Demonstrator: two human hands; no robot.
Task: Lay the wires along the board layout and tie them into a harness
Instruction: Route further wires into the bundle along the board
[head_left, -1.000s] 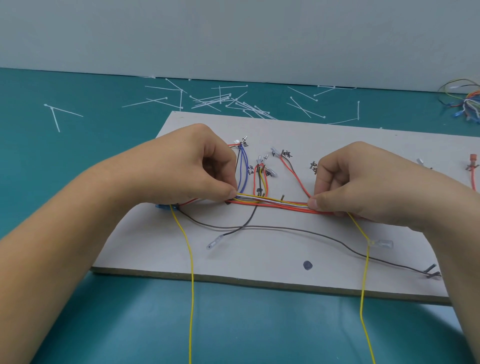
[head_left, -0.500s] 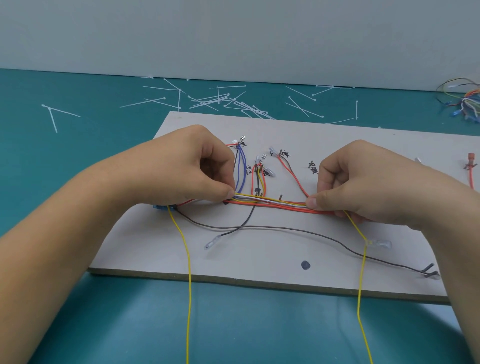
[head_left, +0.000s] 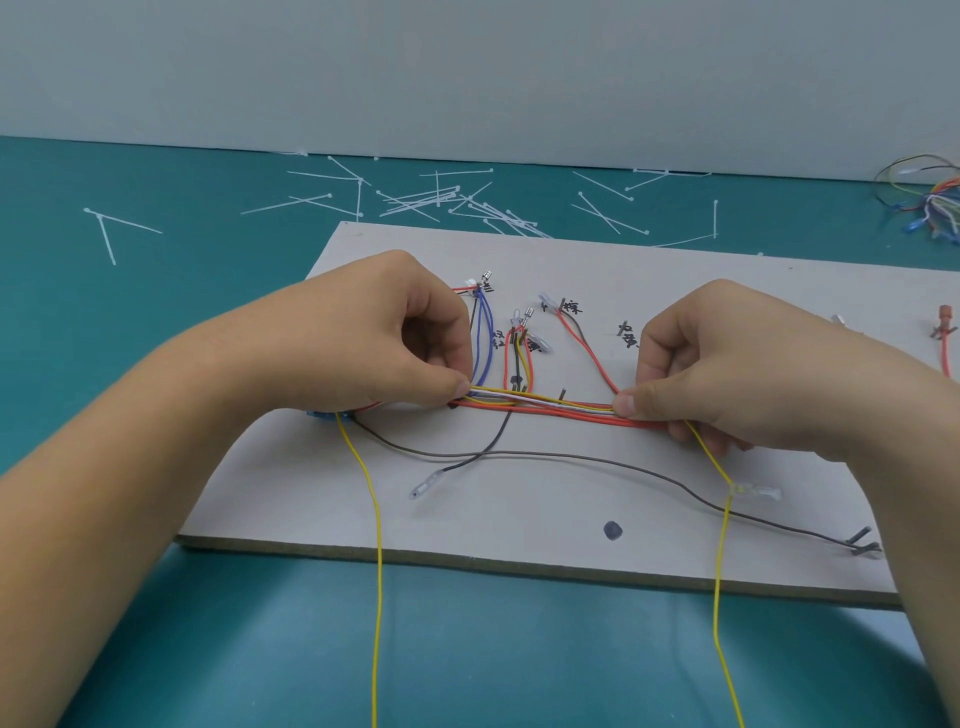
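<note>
Grey layout board (head_left: 519, 519) lies under the left hand (head_left: 384, 338) and right hand (head_left: 727, 364), each pinching one end of the wire bundle (head_left: 545, 408) stretched across it, and loosening either pinch before tying would likely let the dangling yellow wire (head_left: 376, 519) drag strands out of line.

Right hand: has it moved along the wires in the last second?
No. The right hand still pinches the wires just below the same marking on the board.

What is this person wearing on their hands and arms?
Nothing that shows. The left hand and right hand are bare: no gloves, no rings in view, nails short. Both forearms are bare to the frame's edge, without sleeves, watch or bands.
</note>
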